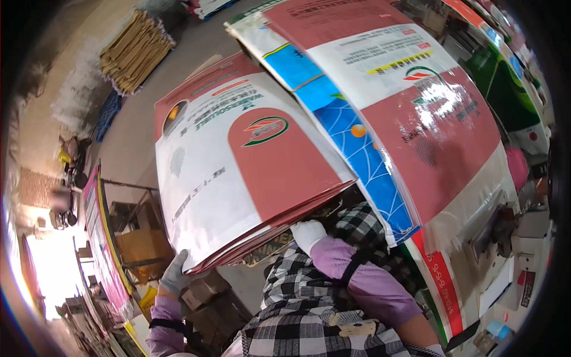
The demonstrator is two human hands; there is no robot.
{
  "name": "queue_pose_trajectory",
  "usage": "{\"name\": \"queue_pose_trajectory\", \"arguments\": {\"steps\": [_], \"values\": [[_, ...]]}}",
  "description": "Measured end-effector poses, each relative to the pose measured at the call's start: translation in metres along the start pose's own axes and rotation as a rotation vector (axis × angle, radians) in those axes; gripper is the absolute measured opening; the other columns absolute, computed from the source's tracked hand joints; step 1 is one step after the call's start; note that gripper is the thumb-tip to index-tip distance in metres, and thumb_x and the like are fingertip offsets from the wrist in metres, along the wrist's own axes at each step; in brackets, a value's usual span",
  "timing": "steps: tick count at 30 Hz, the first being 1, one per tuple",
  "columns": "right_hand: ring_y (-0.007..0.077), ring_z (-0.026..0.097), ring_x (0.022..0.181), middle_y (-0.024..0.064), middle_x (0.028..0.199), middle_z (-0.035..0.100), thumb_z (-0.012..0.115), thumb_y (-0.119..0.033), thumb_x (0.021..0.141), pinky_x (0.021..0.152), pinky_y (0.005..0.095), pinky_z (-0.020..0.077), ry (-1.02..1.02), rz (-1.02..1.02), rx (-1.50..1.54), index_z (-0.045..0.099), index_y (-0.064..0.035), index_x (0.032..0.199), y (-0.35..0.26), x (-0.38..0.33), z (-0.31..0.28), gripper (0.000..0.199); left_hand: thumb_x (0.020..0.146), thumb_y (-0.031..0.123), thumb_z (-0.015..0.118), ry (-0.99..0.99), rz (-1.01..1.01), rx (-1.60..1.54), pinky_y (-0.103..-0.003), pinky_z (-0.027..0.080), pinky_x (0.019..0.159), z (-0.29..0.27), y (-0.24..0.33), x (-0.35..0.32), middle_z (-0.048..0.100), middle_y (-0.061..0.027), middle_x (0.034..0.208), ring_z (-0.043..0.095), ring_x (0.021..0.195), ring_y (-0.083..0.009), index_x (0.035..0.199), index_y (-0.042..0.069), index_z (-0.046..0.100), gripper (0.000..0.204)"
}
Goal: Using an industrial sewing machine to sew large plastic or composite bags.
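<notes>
A stack of flat printed bags [202, 160], white with dull red panels, lies slanted in front of me. My left hand [177, 275], in a pale glove, pinches its near left corner, the thumb on top and the fingers underneath. My right hand [308, 234], in a white glove, is closed at the stack's near edge, right of the middle; its fingertips are partly hidden. Right of this stack, a higher pile of red and white bags [425, 125] overlaps a blue patterned bag [357, 131].
A bundle of brown sacks [135, 52] lies on the floor at the far left. Cardboard boxes [143, 247] stand low at the left, beside a metal frame. Machine parts [493, 232] are at the right. A person [59, 199] is at the far left, near a bright opening.
</notes>
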State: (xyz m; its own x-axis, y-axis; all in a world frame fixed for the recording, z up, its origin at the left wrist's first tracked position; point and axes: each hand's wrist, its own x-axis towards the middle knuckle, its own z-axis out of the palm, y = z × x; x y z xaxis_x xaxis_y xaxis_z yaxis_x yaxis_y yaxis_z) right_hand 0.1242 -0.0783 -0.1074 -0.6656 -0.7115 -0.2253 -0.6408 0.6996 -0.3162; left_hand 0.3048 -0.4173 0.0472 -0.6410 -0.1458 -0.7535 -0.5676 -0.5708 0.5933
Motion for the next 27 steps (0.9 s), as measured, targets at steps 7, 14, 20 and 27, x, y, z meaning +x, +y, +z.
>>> {"name": "queue_pose_trajectory", "arguments": {"steps": [7,14,20,27], "values": [[0.0213,0.061,0.076,0.0017,0.069,0.062,0.052,-0.016,0.084,0.073,0.0385,0.0413,0.202,-0.370,-0.093,0.057,-0.0120,0.094,-0.028,-0.070,-0.083,0.012,0.094,0.024,0.057,0.018,0.008,-0.007,-0.054,0.049,0.093,-0.016,0.014,0.010,0.057,-0.0128,0.127,0.060,0.111,-0.0299,0.137,0.007,0.042,0.049],[0.0203,0.045,0.063,-0.0049,0.050,0.044,0.068,-0.015,0.051,0.077,0.0411,0.0422,0.560,-0.232,-0.202,0.064,-0.0177,0.068,-0.062,-0.204,-0.321,0.018,0.091,0.015,0.063,-0.008,0.219,0.110,-0.041,0.057,0.083,0.008,-0.004,0.021,0.058,-0.0129,0.122,0.061,0.107,-0.0270,0.132,0.006,0.044,0.046],[0.0236,0.056,0.070,0.0018,0.064,0.054,0.071,-0.014,0.062,0.072,0.0398,0.0455,0.872,-0.417,-0.544,0.071,-0.0116,0.088,-0.107,-0.188,-0.406,0.026,0.090,0.019,0.065,-0.094,0.278,0.440,-0.036,0.057,0.069,-0.095,-0.044,0.091,0.063,-0.0082,0.109,0.065,0.094,-0.0224,0.128,0.010,0.050,0.042],[0.0267,0.055,0.082,0.0047,0.070,0.056,0.061,-0.018,0.072,0.094,0.0450,0.0402,0.645,-0.496,-0.301,0.067,-0.0159,0.115,-0.046,-0.017,-0.171,0.043,0.095,0.026,0.055,0.139,0.230,0.332,-0.032,0.048,0.046,0.037,-0.005,0.029,0.064,-0.0033,0.093,0.063,0.062,-0.0166,0.113,0.018,0.057,0.020]]}}
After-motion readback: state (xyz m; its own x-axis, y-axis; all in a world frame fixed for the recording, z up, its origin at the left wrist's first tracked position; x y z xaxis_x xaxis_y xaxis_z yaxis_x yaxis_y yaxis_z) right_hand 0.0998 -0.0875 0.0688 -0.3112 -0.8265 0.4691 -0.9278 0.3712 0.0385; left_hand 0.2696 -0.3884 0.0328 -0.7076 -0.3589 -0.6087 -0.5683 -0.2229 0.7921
